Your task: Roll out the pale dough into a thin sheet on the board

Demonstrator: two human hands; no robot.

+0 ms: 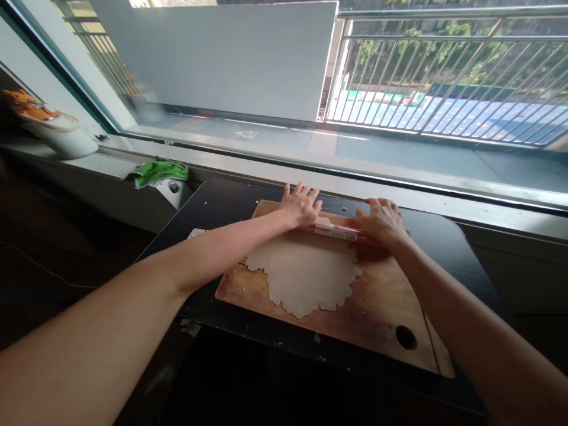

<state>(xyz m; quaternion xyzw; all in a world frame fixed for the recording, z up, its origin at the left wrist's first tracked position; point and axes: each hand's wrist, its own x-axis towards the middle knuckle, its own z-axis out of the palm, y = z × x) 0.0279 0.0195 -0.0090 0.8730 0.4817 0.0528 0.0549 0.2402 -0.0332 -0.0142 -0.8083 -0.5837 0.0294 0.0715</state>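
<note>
A rolling pin (336,229) with a pink-and-white printed label lies across the far part of a flat sheet of dough (310,272). The dough is thin, with a ragged near edge, and rests on a wooden cutting board (377,307). On the pin's left end rests the palm of my left hand (300,205), its fingers stretched forward and apart. My right hand (381,222) lies over the pin's right end, also with extended fingers. Both hands hide the ends of the pin. Neither hand wraps its fingers round it.
The board sits on a black table (444,248) with small dough crumbs, against a window sill (284,177). A green cloth (160,171) lies on the ledge to the left, near a white bucket-like container (66,136). A round hole (405,337) pierces the board's near right corner.
</note>
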